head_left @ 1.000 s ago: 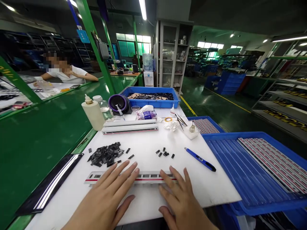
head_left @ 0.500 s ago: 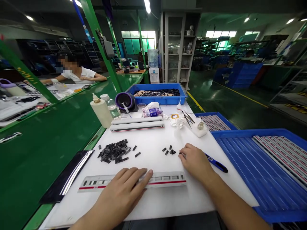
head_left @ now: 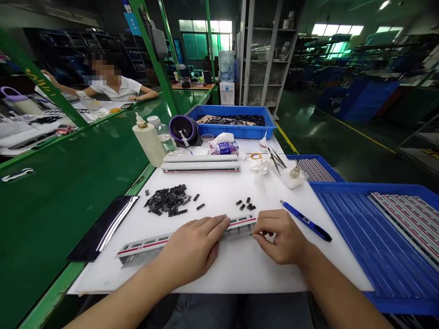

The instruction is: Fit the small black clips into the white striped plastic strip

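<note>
Since half a second ago the right hand [head_left: 279, 237] has come back from the small loose pieces to the end of the long white strip [head_left: 185, 237], and the strip now sits tilted up on edge rather than flat; the left hand [head_left: 192, 246] lies over the strip's middle, fingers spread and pressing it to the white counter [head_left: 240, 274]; the right hand's grip is pinched together at the strip's right end, seemingly on a small dark piece, though it is too small to be sure. By the look of it, a piece is being fitted into a window slot of the strip; that calls for a steady hold and fine alignment. Just beyond lie a few loose black pieces [head_left: 245, 204] and, left of them, a heap of black pieces [head_left: 166, 205]; a blue pen-like tool [head_left: 305, 220] lies right of the hand, clear of it; farther back rest two more strips [head_left: 200, 163], a bottle [head_left: 147, 141], and a blue bin [head_left: 236, 123]; blue trays [head_left: 360, 242] flank the right; another person [head_left: 116, 87] sits far left.
</note>
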### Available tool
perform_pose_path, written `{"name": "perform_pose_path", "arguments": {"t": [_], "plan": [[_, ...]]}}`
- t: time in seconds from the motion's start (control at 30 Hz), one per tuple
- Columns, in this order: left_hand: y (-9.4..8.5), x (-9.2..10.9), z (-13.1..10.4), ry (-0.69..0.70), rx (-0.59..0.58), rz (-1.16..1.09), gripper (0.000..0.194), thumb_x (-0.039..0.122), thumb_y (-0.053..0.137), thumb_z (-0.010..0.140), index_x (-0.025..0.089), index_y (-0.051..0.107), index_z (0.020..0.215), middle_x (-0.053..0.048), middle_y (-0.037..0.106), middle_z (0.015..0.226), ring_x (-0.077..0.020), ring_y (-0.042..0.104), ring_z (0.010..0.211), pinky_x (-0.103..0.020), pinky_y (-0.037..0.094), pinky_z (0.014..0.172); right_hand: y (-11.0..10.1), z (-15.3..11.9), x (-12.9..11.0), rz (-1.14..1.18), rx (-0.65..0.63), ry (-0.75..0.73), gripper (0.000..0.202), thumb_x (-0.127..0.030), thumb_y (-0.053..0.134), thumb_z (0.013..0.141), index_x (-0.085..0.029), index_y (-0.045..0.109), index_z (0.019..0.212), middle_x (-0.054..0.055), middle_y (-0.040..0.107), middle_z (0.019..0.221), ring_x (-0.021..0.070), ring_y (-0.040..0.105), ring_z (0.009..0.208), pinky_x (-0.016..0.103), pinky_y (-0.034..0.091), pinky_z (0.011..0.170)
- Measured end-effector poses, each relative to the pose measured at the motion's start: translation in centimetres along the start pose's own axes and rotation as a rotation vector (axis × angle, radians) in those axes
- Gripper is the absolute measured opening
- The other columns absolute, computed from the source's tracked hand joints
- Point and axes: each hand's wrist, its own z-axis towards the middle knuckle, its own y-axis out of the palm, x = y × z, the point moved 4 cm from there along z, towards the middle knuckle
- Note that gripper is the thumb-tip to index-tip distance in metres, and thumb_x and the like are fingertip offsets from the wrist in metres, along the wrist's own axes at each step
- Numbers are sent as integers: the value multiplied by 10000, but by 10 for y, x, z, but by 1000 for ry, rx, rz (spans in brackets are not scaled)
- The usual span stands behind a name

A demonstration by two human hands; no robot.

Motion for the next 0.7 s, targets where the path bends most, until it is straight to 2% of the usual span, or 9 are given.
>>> {"name": "perform_pose_path", "arguments": {"t": [0.17, 0.27, 0.33, 0.43, 0.5, 0.57, 0.63, 0.7], "plan": [[-2, -9, -6, -15, 7, 9, 609, 147, 459, 873, 171, 358, 1473, -103, 609, 1350, -236, 634, 1137, -370, 559, 905, 12, -1, 11, -279, -135, -13, 179, -82, 524, 814, -195, 648, 750, 18, 610, 691, 144, 527, 625, 283, 373, 574], [-1, -8, -9, 9, 16, 48, 575, 122, 440, 887, 150, 362, 1456, -154, 575, 1378, -265, 604, 1180, -418, 518, 955, 12, 0, 15, -284, -135, 30, 167, -113, 535, 837, -195, 679, 818, 26, 642, 739, 152, 568, 669, 284, 402, 604], [0, -3, -5, 58, -4, 84, 526, 96, 453, 872, 194, 450, 1389, -164, 451, 1494, -300, 545, 1257, -465, 469, 1007, 9, 1, 14, -221, -69, 54, 153, -122, 556, 830, -194, 687, 863, 21, 641, 744, 147, 571, 668, 277, 418, 610], [4, 9, 12, 96, -44, 134, 444, 123, 487, 881, 237, 526, 1308, -155, 309, 1580, -330, 524, 1264, -472, 473, 965, 2, 0, 14, -112, 29, 76, 150, -97, 562, 799, -191, 674, 830, 5, 612, 706, 127, 535, 609, 263, 414, 575], [8, 16, 25, 102, -55, 159, 429, 132, 487, 890, 233, 533, 1305, -152, 321, 1574, -313, 563, 1197, -447, 497, 900, -7, -1, 17, -89, 166, 109, 137, -104, 556, 802, -191, 661, 788, 0, 586, 676, 122, 506, 577, 264, 411, 560], [11, 22, 35, 87, -63, 174, 450, 102, 476, 879, 230, 543, 1305, -142, 365, 1552, -289, 594, 1125, -426, 510, 848, -21, -1, 25, -119, 380, 214, 115, -153, 557, 825, -190, 662, 794, 12, 590, 698, 134, 523, 605, 275, 434, 585], [13, 24, 42, 54, -69, 177, 463, 80, 470, 863, 230, 563, 1291, -132, 428, 1509, -282, 607, 1080, -418, 516, 813, -34, 3, 37, -137, 538, 396, 144, -228, 568, 844, -182, 674, 930, 47, 639, 832, 164, 589, 721, 296, 485, 651], [13, 23, 43, 19, -77, 168, 464, 67, 464, 854, 230, 584, 1271, -128, 483, 1454, -288, 606, 1067, -422, 521, 800, -41, 14, 52, -142, 532, 584, 358, -297, 595, 838, -169, 614, 1171, 101, 656, 1075, 211, 631, 912, 335, 525, 750]]}}
